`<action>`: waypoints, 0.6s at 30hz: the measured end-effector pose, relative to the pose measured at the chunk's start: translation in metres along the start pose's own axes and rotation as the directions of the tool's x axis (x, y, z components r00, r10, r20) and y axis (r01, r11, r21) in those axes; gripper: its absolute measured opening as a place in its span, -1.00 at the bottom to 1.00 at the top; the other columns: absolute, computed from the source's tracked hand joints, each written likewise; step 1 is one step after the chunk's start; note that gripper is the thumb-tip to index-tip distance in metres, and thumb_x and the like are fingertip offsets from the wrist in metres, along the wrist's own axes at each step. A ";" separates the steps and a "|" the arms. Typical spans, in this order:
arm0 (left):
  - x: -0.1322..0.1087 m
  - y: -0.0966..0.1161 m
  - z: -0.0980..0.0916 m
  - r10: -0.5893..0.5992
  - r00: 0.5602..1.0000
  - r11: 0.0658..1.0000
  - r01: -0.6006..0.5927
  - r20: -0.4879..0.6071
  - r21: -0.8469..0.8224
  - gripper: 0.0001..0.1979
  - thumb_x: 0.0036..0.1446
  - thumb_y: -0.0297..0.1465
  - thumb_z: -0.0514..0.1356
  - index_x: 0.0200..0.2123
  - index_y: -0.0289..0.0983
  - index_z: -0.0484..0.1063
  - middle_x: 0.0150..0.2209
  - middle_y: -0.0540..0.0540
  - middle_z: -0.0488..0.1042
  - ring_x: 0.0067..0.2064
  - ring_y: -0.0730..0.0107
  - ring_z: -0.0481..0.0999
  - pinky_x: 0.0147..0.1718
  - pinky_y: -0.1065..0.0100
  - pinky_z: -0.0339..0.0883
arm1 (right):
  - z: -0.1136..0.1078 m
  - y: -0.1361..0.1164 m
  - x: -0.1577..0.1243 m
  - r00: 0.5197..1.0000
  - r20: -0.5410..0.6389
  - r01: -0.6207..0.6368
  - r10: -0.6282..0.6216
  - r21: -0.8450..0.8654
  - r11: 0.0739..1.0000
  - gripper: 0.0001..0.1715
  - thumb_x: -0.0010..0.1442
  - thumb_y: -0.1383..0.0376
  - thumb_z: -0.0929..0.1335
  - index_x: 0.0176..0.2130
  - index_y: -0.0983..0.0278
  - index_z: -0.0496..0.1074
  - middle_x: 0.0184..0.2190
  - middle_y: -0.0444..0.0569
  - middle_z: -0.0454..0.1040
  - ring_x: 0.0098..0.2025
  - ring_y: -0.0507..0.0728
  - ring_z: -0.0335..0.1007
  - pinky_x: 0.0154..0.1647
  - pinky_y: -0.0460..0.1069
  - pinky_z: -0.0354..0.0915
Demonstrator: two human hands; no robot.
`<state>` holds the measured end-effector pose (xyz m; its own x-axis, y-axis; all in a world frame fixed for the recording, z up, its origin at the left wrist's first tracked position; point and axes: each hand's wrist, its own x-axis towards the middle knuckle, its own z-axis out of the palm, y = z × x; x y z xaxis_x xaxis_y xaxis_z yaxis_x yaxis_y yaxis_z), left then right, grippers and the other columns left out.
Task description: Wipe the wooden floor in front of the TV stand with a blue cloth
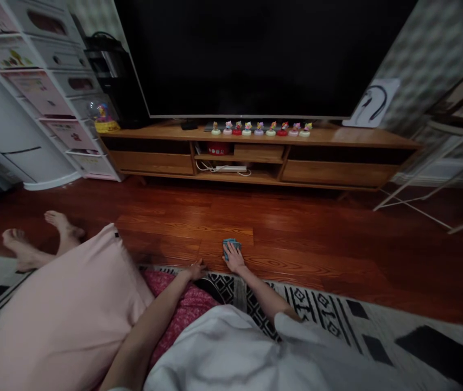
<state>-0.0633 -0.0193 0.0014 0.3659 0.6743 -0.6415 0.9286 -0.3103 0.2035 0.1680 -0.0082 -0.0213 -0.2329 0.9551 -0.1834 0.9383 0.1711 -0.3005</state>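
1. My right hand (pixel 235 259) is stretched out ahead of me onto the wooden floor (pixel 296 233), just past the edge of the patterned rug (pixel 321 309).
2. Its fingers lie over the near end of a small blue object (pixel 230 244), which sits flat on the floorboards. The hand touches it from behind, but I cannot tell whether the fingers are curled around it or only resting on top (the thing is small and the light is dim).
3. My left hand (pixel 196 269) is just beside the right one, a little nearer to me. It lies palm down with its fingers loosely spread where the rug meets the floor, and it holds nothing.
4. The blue object is the farthest thing forward. It is in front of my right fingertips and apart from my left hand.
5. A large pink cushion (pixel 60 309) lies to my left on the rug, touching my left arm. A red patterned cloth (pixel 182 312) shows between the cushion and my white sleeve (pixel 296 323).
6. Beyond the cushion, another person's bare feet (pixel 19 247) rest at the rug's edge, well apart from my hands.
7. Across the floor stands a low wooden TV stand (pixel 337 138) with a dark television (pixel 255 54) on it. A row of small figurines (pixel 259 128) lines the stand's top.
8. A white drawer unit (pixel 52 81) stands at the far left.
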 end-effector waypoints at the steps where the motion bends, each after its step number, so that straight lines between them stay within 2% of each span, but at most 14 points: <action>1: 0.000 0.000 0.000 -0.001 1.000 1.000 0.001 0.001 0.001 -0.42 0.33 -0.23 0.03 0.37 -0.21 0.14 0.45 -0.26 -0.06 0.40 -0.03 0.05 0.32 0.03 -0.01 | 0.000 0.000 0.000 1.000 0.008 0.005 -0.005 -0.004 1.000 -0.28 0.36 0.16 0.16 0.43 0.18 -0.03 0.47 -0.01 -0.16 0.48 0.14 -0.27 0.41 0.17 -0.15; 4: 0.002 0.000 0.002 0.006 1.000 1.000 -0.006 0.003 -0.003 -0.43 0.34 -0.22 0.03 0.36 -0.21 0.16 0.45 -0.25 -0.05 0.41 0.00 0.03 0.33 0.05 -0.03 | 0.010 0.007 -0.016 0.997 0.024 0.076 -0.076 -0.018 0.997 -0.27 0.35 0.15 0.19 0.42 0.16 -0.02 0.47 -0.01 -0.15 0.48 0.15 -0.27 0.41 0.18 -0.14; 8: 0.004 -0.004 0.004 0.021 1.000 1.000 -0.021 0.001 -0.020 -0.43 0.32 -0.18 0.05 0.35 -0.19 0.18 0.43 -0.22 0.00 0.42 0.01 0.00 0.33 0.06 -0.02 | 0.039 0.022 -0.065 0.984 0.005 0.180 -0.180 -0.029 0.983 -0.26 0.33 0.18 0.22 0.42 0.11 0.00 0.47 -0.04 -0.13 0.48 0.15 -0.27 0.42 0.17 -0.15; 10: 0.005 -0.005 0.005 0.026 1.000 0.999 -0.026 0.000 -0.027 -0.43 0.33 -0.16 0.04 0.35 -0.19 0.19 0.43 -0.22 0.02 0.42 -0.01 0.00 0.33 0.04 -0.02 | 0.050 0.027 -0.087 0.981 -0.038 0.188 -0.189 -0.034 0.982 -0.26 0.34 0.19 0.22 0.42 0.10 -0.02 0.47 -0.05 -0.13 0.48 0.15 -0.28 0.42 0.17 -0.16; 12: 0.006 -0.005 0.005 0.029 1.000 0.999 -0.029 -0.001 -0.027 -0.43 0.34 -0.14 0.03 0.34 -0.20 0.19 0.43 -0.23 0.02 0.41 -0.02 0.01 0.32 0.04 -0.02 | 0.054 0.027 -0.097 0.980 -0.082 0.179 -0.181 -0.034 0.983 -0.29 0.36 0.17 0.19 0.42 0.09 -0.02 0.47 -0.06 -0.12 0.48 0.15 -0.28 0.42 0.18 -0.16; 15: 0.005 -0.005 0.004 0.028 1.000 1.000 -0.028 0.001 -0.015 -0.43 0.35 -0.13 0.02 0.35 -0.21 0.19 0.43 -0.24 0.01 0.41 0.00 0.03 0.32 0.07 0.00 | 0.047 0.022 -0.085 0.983 -0.103 0.148 -0.149 -0.017 0.989 -0.33 0.39 0.14 0.15 0.42 0.12 0.01 0.47 -0.04 -0.11 0.48 0.15 -0.26 0.42 0.18 -0.16; 18: 0.004 -0.003 0.003 0.014 1.000 1.000 -0.014 0.007 0.002 -0.44 0.34 -0.14 0.01 0.34 -0.18 0.19 0.43 -0.22 0.02 0.40 0.00 0.05 0.31 0.07 0.03 | 0.028 0.013 -0.053 0.992 -0.096 0.088 -0.088 -0.005 0.996 -0.32 0.39 0.12 0.14 0.42 0.15 0.02 0.47 -0.02 -0.11 0.48 0.15 -0.25 0.42 0.18 -0.17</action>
<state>-0.0651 -0.0174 -0.0042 0.3782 0.6652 -0.6437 0.9233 -0.3210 0.2107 0.1858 -0.0634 -0.0420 -0.2886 0.9552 -0.0656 0.9156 0.2554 -0.3106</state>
